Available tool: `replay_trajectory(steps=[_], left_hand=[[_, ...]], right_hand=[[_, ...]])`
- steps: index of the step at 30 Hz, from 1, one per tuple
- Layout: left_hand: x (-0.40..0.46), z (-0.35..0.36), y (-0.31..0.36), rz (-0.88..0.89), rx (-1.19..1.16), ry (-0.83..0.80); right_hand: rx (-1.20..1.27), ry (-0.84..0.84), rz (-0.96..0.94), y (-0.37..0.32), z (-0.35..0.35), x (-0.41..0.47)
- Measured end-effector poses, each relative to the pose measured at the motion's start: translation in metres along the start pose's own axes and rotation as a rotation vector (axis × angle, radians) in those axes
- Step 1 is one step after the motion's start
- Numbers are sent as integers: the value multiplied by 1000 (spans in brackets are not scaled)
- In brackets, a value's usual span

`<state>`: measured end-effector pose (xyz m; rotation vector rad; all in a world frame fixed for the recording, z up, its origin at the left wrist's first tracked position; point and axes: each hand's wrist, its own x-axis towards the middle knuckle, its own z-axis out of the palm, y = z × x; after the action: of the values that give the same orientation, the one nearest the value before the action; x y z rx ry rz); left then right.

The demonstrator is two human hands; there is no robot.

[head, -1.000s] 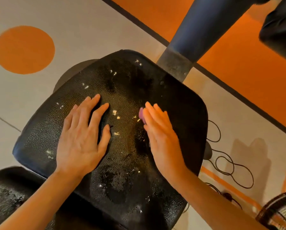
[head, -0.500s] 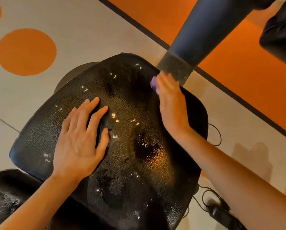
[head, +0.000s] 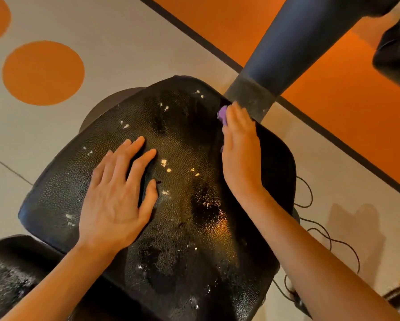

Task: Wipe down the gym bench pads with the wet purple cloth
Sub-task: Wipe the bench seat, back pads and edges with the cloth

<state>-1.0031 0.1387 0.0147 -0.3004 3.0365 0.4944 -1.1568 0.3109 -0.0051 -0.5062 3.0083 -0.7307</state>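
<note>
- Purple cloth (head: 222,114): small part showing at the far right edge of the bench pad, under the right fingertips, beside the post.
- Right hand (head: 239,154): fingers straight and together, pressing the cloth flat onto the pad; nothing curled round it.
- Bench pad (head: 194,205): black, textured, wet sheen, scattered pale worn flecks.
- Left hand (head: 115,200): flat on the pad's left half, fingers spread, holding nothing.
- Post (head: 287,42): dark blue, slanting, grey collar at the base.
- Floor (head: 124,42): grey with orange circles; black cable (head: 321,230) lying at right.
</note>
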Motion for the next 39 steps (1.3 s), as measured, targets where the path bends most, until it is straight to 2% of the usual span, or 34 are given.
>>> replay_trajectory(steps=[3,7,9,12,14,16,18,21,23,27,30,34,37,39], left_hand=[[-2,-1,1,1,-16,7],[0,-1,0,7,-17,13],[0,0,0,6,-17,16],[0,0,0,11,-12,22],[-1,-1,0,14,-13,29],[1,-1,1,15,-7,29],[1,-2,1,13,-1,24],[1,-1,1,18,8,31],[0,-1,2,14,12,25],[1,-2,2,10,19,20],[2,-2,3,13,19,28],[2,-1,4,8,22,26],[2,-2,3,3,15,20],[1,-1,2,7,24,14]], right_hand=[[-31,-130,-208,12,-22,-74],[-92,1,-1,-9,13,32],[-149,10,-36,-20,24,58],[-231,-21,-64,23,-5,10],[-233,32,96,49,-32,-33],[-147,116,201,45,-25,-27],[-93,149,164,16,-3,18],[-90,90,22,-13,14,70],[-98,35,-3,5,0,55],[-85,45,160,64,-59,-27],[-125,57,208,46,-34,13],[-126,-45,106,-1,13,85],[-110,-40,-12,34,-17,48],[-86,-35,88,64,-51,9]])
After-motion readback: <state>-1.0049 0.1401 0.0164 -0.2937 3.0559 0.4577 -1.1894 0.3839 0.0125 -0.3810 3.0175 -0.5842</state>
